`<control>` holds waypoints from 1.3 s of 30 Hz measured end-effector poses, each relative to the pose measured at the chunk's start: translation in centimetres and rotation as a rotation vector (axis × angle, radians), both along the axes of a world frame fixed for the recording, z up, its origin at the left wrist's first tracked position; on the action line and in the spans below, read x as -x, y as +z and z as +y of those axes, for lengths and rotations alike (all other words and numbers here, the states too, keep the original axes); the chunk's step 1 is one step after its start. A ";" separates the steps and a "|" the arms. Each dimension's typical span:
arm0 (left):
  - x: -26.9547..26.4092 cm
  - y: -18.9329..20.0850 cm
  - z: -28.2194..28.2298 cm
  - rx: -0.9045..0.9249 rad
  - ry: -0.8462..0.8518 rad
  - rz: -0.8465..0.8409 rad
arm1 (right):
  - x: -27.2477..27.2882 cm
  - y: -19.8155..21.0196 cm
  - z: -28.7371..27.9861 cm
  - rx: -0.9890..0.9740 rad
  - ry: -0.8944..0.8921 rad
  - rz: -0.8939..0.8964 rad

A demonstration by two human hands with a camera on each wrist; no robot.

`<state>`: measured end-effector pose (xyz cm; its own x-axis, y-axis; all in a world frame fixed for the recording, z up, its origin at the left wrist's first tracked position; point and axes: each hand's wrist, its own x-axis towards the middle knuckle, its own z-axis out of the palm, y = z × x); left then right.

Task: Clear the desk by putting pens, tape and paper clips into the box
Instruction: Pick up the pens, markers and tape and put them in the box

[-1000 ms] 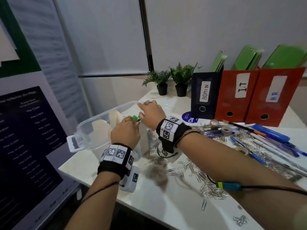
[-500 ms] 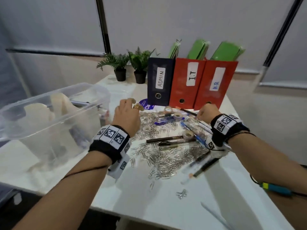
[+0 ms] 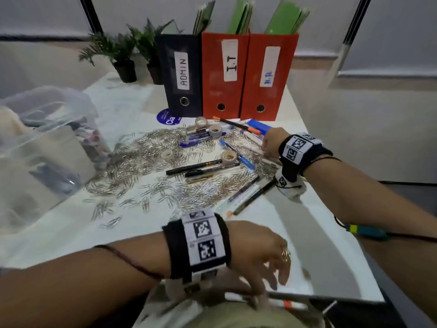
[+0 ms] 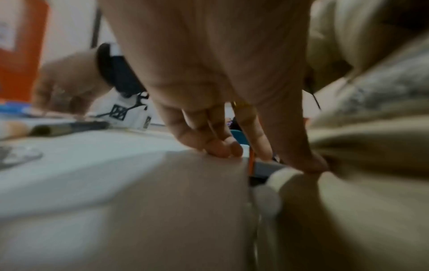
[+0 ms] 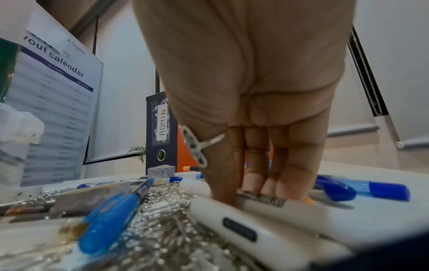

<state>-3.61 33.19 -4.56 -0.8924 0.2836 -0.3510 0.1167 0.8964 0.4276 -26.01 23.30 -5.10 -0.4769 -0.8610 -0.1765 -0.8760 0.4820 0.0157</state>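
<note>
A clear plastic box (image 3: 54,147) stands on the desk's left, with pens inside it. Paper clips (image 3: 153,166) cover the desk's middle, with tape rolls (image 3: 229,157) and black pens (image 3: 196,168) among them. My right hand (image 3: 266,150) is down on white pens beside a blue marker (image 3: 259,125). In the right wrist view it (image 5: 250,192) pinches a white pen (image 5: 262,199) printed with a barcode. My left hand (image 3: 272,287) is at the desk's near edge, blurred. Its straight fingers (image 4: 220,148) touch the edge over a white pen with an orange band (image 4: 278,174).
Three upright binders (image 3: 224,74) labelled ADMIN, I.T and H.R stand at the back, with two small potted plants (image 3: 123,55) to their left. More pens (image 3: 250,195) lie at the clip pile's right. The desk's right edge (image 3: 331,185) drops off beside my right wrist.
Both hands left the box. The right hand went to the pens at the right and stays there. The left hand swung from near the box down to the desk's near edge.
</note>
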 end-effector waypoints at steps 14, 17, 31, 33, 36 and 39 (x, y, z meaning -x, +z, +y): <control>-2.0 0.8 -5.1 0.181 0.389 0.330 | -1.1 1.6 0.4 -0.010 0.002 -0.020; -1.3 1.7 -9.9 0.300 0.619 0.362 | -1.1 3.1 0.8 0.049 0.047 -0.112; 2.3 -1.3 -21.6 0.625 1.079 0.162 | 0.9 3.5 1.0 0.040 -0.075 -0.082; 2.7 -2.0 -22.4 0.627 1.076 0.128 | 0.8 3.1 1.1 -0.020 -0.058 -0.072; 3.4 -3.0 -23.3 0.615 1.076 0.070 | 0.4 2.7 1.2 -0.124 -0.060 -0.123; 4.1 -2.9 -24.3 0.597 1.058 0.078 | 0.2 2.4 1.3 -0.173 -0.050 -0.099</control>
